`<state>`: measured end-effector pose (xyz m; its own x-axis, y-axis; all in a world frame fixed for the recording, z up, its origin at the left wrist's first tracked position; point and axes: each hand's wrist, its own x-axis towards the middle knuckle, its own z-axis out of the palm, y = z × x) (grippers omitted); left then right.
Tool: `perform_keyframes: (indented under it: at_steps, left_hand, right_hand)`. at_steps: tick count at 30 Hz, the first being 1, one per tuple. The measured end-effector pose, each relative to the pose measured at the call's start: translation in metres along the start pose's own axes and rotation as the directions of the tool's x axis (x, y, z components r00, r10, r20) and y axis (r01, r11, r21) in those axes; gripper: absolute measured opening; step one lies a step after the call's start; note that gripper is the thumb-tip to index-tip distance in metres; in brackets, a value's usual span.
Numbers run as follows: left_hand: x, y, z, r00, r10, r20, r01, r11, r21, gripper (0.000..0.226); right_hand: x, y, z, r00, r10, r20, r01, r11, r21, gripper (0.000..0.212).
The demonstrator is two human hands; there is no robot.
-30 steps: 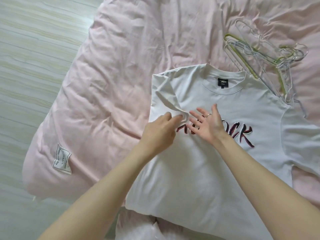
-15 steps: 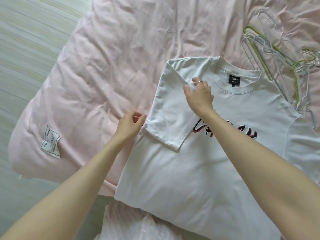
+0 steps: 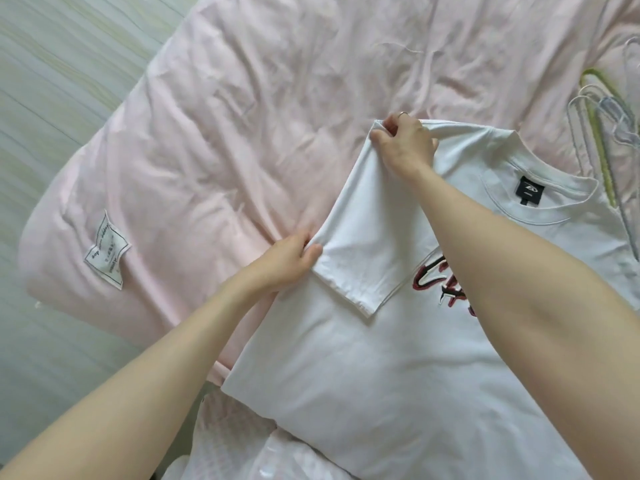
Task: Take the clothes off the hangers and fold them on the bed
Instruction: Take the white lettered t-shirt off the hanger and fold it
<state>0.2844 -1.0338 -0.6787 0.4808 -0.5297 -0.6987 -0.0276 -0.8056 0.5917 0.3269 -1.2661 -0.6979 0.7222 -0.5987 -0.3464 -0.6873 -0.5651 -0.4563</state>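
A white T-shirt with red and black lettering and a black neck label lies face up on the pink duvet. Its left sleeve is folded in over the chest. My right hand grips the shirt's shoulder corner at the top of that fold. My left hand pinches the folded edge lower down, at the armpit. Several empty wire hangers lie at the right edge, beside the collar. My right forearm hides part of the lettering.
The duvet's corner with a white care label overhangs toward the pale wooden floor on the left. More pale pink-and-white fabric shows at the bottom edge beneath the shirt.
My right hand moved up from the folded sleeve to the shoulder corner and took hold of it. My left hand closed on the fold's edge at the armpit. The view shifted left.
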Motion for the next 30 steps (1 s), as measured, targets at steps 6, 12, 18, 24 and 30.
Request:
perform_keyframes:
  at_steps: [6,12,18,24,30]
  left_hand:
    - [-0.004,-0.004,0.015,0.98,0.03,-0.196,-0.018,0.998,0.066,0.017]
    - [-0.01,0.006,0.033,0.832,0.459,-0.311,-0.25,0.812,0.528,0.05]
    - [-0.009,0.007,0.053,0.91,0.407,0.075,-0.294,0.506,0.811,0.052]
    - [-0.015,0.031,0.071,0.954,0.246,0.173,-0.287,0.57,0.77,0.054]
    - [-0.021,0.051,0.068,0.961,0.181,0.207,-0.275,0.577,0.769,0.054]
  right_hand:
    - [-0.014,0.008,0.005,0.987,-0.107,-0.116,0.095,0.99,-0.104,0.036]
    - [-0.088,0.034,0.02,0.873,-0.407,-0.267,0.35,0.906,-0.237,0.036]
    - [-0.144,0.1,0.02,0.953,-0.303,0.021,0.286,0.869,-0.403,0.043]
    - [-0.214,0.157,-0.011,0.998,0.065,0.017,-0.053,0.916,-0.398,0.049]
    - [-0.284,0.215,-0.04,0.918,0.381,-0.107,-0.396,0.883,-0.251,0.046]
